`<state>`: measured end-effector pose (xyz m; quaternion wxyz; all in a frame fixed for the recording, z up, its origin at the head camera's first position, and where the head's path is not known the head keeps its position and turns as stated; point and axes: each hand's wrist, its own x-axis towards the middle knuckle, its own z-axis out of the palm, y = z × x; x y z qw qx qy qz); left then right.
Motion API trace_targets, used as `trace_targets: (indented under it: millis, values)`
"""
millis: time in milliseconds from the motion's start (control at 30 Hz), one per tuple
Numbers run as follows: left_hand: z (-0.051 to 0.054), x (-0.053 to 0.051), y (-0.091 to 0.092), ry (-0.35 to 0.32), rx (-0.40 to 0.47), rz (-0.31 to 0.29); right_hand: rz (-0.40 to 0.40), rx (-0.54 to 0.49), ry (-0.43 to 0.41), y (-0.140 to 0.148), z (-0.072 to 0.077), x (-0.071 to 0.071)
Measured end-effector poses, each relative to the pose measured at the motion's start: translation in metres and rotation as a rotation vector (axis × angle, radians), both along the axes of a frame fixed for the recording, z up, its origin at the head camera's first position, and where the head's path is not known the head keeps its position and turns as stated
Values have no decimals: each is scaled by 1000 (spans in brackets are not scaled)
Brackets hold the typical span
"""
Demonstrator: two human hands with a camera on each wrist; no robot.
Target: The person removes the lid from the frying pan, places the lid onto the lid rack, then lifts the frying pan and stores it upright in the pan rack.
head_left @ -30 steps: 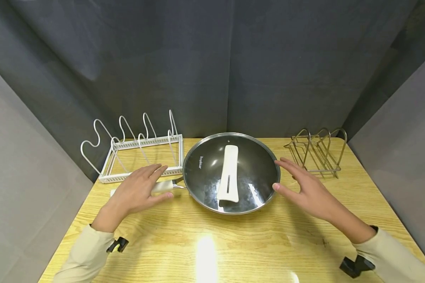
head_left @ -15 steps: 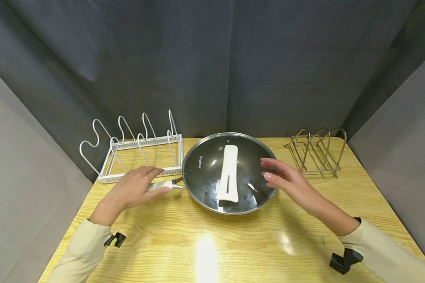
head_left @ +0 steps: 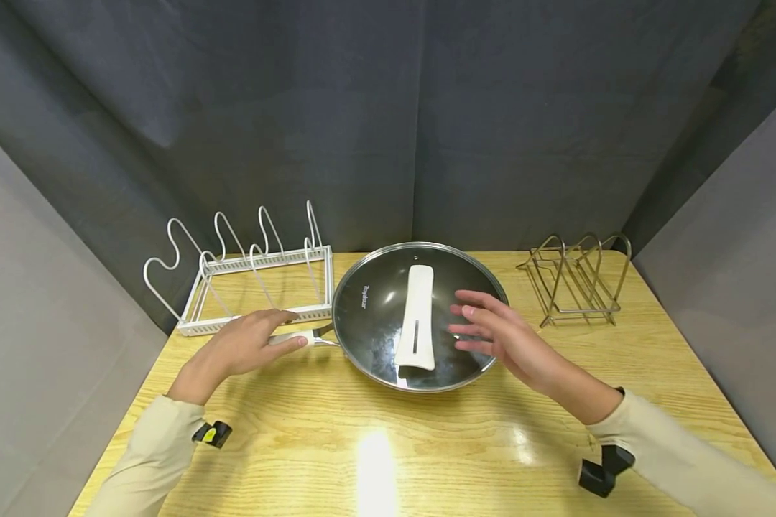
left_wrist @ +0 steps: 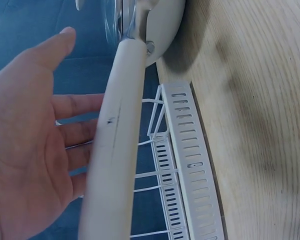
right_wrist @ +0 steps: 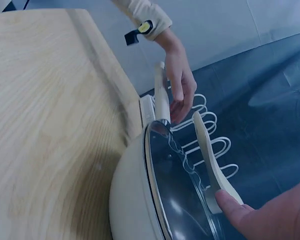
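The person's right hand [head_left: 507,339] has come in from the edge of the round, metal-rimmed glass lid [head_left: 375,323] to hang over it, fingers spread and empty — the long white slotted lid handle [head_left: 422,294] lies just to its left, seemingly within easier reach now. The left hand [head_left: 239,346], fingers loose, reaches over the straight cream pan handle [left_wrist: 117,130] without gripping; the rounded cream pan [right_wrist: 130,195] sits to its right.

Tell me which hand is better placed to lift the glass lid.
Probably the right hand: it is open, close beside the white lid handle. The left hand is by the pan handle, left of the glass lid, so it looks better suited to steadying the pan.
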<state>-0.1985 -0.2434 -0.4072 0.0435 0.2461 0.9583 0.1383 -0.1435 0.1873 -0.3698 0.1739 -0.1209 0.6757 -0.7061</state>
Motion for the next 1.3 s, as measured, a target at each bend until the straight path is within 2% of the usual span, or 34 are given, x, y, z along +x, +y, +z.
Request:
trace_targets:
  millis: [67,333,867,1000,1300]
  values:
    - [-2,-1,-1,-9,-1,5,-1,-20,-34,-3,-2,-1]
    - [-9,-5,-2,-3,-19,-48,8,-96,-155,-11,-6,-2]
    - [-14,-9,-5,-37,24,-76,-43,-132,-261,-28,-17,-5]
    - [-13,-10,-5,-75,55,-62,-62,-167,-291,-34,-21,-7]
    - [-13,-13,-8,-211,177,-22,-73,-255,-327,-45,-29,-9]
